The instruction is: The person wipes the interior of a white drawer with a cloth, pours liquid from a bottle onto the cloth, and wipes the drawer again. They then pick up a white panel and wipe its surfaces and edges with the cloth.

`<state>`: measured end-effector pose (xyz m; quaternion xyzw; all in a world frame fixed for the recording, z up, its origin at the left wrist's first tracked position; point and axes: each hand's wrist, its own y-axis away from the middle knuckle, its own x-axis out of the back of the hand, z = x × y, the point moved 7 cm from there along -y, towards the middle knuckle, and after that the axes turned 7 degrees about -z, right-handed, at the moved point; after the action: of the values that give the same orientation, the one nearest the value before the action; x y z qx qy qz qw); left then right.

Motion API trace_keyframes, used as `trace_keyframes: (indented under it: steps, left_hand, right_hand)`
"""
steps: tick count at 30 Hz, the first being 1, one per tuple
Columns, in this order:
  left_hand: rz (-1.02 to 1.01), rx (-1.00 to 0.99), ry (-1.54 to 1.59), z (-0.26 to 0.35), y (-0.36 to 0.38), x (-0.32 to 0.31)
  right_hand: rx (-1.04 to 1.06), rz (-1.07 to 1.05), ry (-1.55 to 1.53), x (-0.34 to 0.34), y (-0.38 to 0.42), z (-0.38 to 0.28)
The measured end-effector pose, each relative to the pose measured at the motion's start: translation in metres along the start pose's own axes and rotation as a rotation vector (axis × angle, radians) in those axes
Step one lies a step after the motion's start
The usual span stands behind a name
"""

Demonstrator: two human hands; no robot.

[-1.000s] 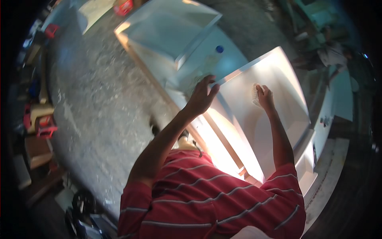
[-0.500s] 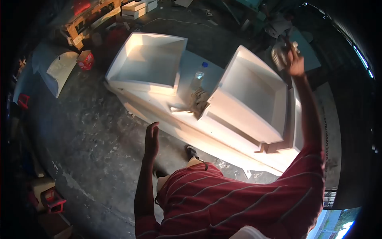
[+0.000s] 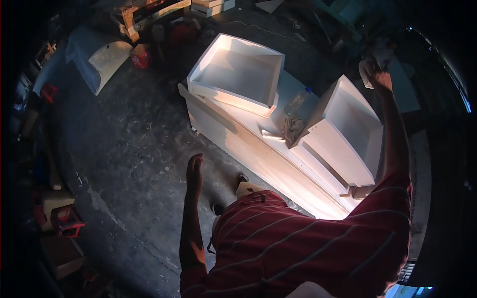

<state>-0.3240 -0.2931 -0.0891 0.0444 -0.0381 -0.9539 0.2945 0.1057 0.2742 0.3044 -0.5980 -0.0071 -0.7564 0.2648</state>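
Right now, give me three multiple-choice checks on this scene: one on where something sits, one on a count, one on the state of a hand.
1. Where is the plastic bottle?
A. between the two white boxes
B. on the floor by the red can
C. in the left hand

2. How many open white boxes sit on the long white cabinet?
A. one
B. two
C. four

3. What is the right hand doing?
A. hanging empty
B. resting flat on the floor
C. raised, gripping a pale pad

Answers:
1 A, it lies in the gap between the boxes.
2 B, one box on the left, one on the right.
3 C, its fingers close on the pad above the right box.
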Motion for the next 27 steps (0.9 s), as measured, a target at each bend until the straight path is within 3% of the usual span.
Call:
trace_keyframes:
  steps: [2, 5, 9, 16, 19, 23, 25, 27]
  left_hand:
    - [0.008, 0.016, -0.006, 0.001, -0.005, 0.013]
    - [0.028, 0.033, 0.016, -0.003, -0.026, 0.033]
    - [0.044, 0.036, 0.009, -0.011, -0.083, 0.049]
    - [0.041, -0.042, -0.056, 0.002, -0.193, 0.057]
    - [0.075, -0.014, -0.055, 0.023, -0.245, 0.065]
    - [0.024, -0.042, -0.126, 0.023, -0.300, 0.077]
    - [-0.009, -0.186, -0.277, 0.050, -0.332, 0.071]
    - [-0.027, -0.260, -0.261, 0.045, -0.363, 0.067]
  right_hand:
    - [-0.059, 0.054, 0.197, 0.013, 0.021, -0.032]
    - [-0.262, 0.047, 0.018, 0.013, 0.032, -0.023]
    - [-0.291, 0.139, -0.062, 0.026, 0.047, -0.056]
    - [-0.093, 0.206, -0.376, 0.004, 0.044, -0.145]
    - [-0.028, 0.251, -0.590, 0.008, 0.065, -0.224]
    - [-0.095, 0.152, -0.847, -0.023, 0.078, -0.285]
    - [-0.084, 0.129, -0.804, -0.044, 0.087, -0.313]
    - [-0.250, -0.010, -0.966, -0.064, 0.098, -0.336]
